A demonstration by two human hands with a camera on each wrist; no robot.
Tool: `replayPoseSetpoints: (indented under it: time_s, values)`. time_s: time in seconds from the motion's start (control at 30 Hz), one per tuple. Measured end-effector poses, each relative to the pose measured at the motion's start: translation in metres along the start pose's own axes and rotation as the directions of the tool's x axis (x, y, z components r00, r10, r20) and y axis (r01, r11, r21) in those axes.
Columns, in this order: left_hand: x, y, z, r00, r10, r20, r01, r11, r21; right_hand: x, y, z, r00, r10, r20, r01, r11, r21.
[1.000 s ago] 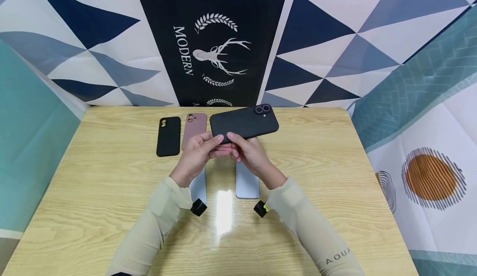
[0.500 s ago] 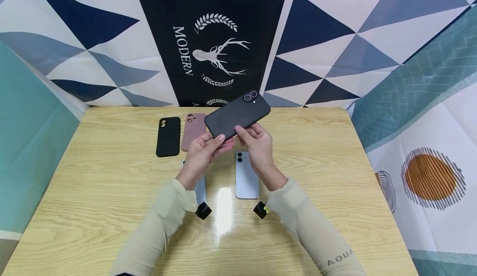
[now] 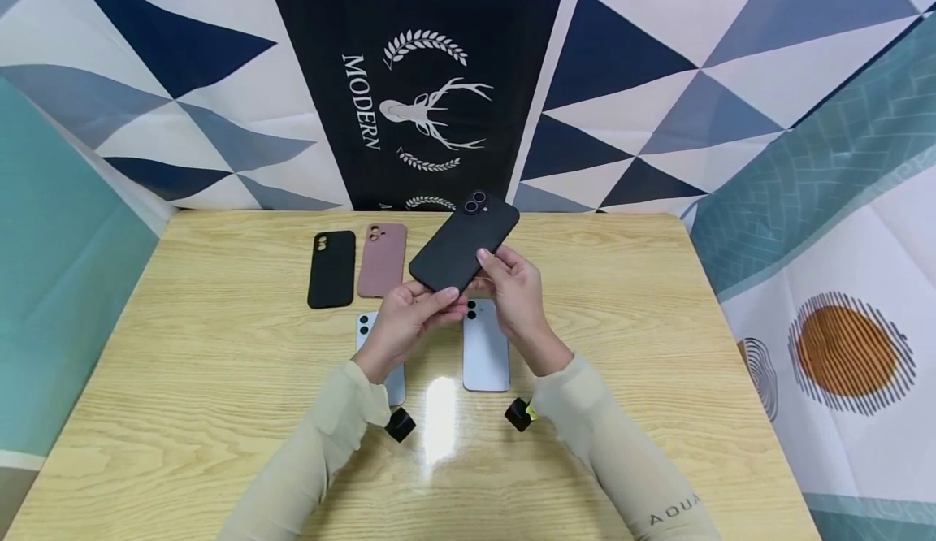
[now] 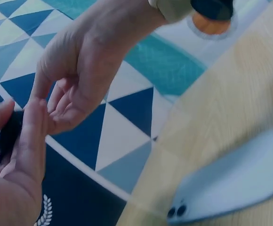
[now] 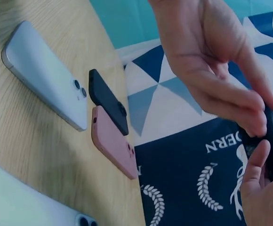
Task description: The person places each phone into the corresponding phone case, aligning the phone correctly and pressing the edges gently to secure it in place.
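Raised over the back of the table, a smartphone in a black case (image 3: 464, 240) shows its back and camera lenses, tilted with the lens end up. My left hand (image 3: 413, 318) pinches its lower end between thumb and fingers. On the right long edge, my right hand (image 3: 517, 296) grips it, thumb on the back. Below the hands lie two pale blue smartphones, a left one (image 3: 395, 383) partly covered by my left wrist and a right one (image 3: 486, 350) beneath my right hand. In the right wrist view, the held phone (image 5: 272, 157) appears edge-on, largely hidden by fingers.
An empty black phone case (image 3: 332, 269) and a pink phone case (image 3: 382, 261) lie side by side at the back left of the wooden table (image 3: 183, 378). A patterned cloth (image 3: 621, 62) hangs right behind the table's far edge.
The black phone has turned counterclockwise, from nearly level to steeply slanted, its lens end moving left. My right hand has shifted up along its edge; both pale blue phones are now less covered.
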State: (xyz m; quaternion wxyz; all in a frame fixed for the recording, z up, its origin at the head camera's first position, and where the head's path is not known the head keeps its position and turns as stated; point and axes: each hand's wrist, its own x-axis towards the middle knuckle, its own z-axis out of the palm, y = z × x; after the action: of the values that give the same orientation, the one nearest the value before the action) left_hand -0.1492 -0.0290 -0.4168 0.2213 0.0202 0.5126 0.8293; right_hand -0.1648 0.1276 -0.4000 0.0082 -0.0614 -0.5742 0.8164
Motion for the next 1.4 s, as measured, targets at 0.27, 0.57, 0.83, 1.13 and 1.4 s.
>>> replayPoseSetpoints:
  time_s: [0.27, 0.57, 0.83, 1.13, 1.4]
  values:
    - [0.004, 0.013, -0.018, 0.989, -0.019, -0.146, 0.04, 0.989, 0.143, 0.002, -0.002, -0.018, 0.989, 0.079, 0.127, -0.064, 0.991, -0.117]
    - [0.009, 0.023, -0.024, 0.97, 0.031, -0.241, 0.045, 0.953, 0.301, 0.003, -0.002, -0.021, 0.966, 0.155, 0.206, -0.106, 0.968, -0.229]
    - [0.01, 0.022, -0.026, 0.966, 0.029, -0.255, 0.055, 0.948, 0.314, 0.005, -0.008, -0.021, 0.97, 0.189, 0.154, -0.125, 0.928, -0.35]
    - [0.01, 0.018, -0.023, 0.964, 0.04, -0.264, 0.034, 0.963, 0.267, 0.008, -0.012, -0.018, 0.972, 0.224, 0.068, -0.169, 0.872, -0.46]
    - [0.014, 0.011, -0.023, 0.962, -0.007, -0.274, 0.07, 0.973, 0.222, 0.014, -0.014, -0.02, 0.978, 0.208, -0.03, -0.195, 0.845, -0.498]
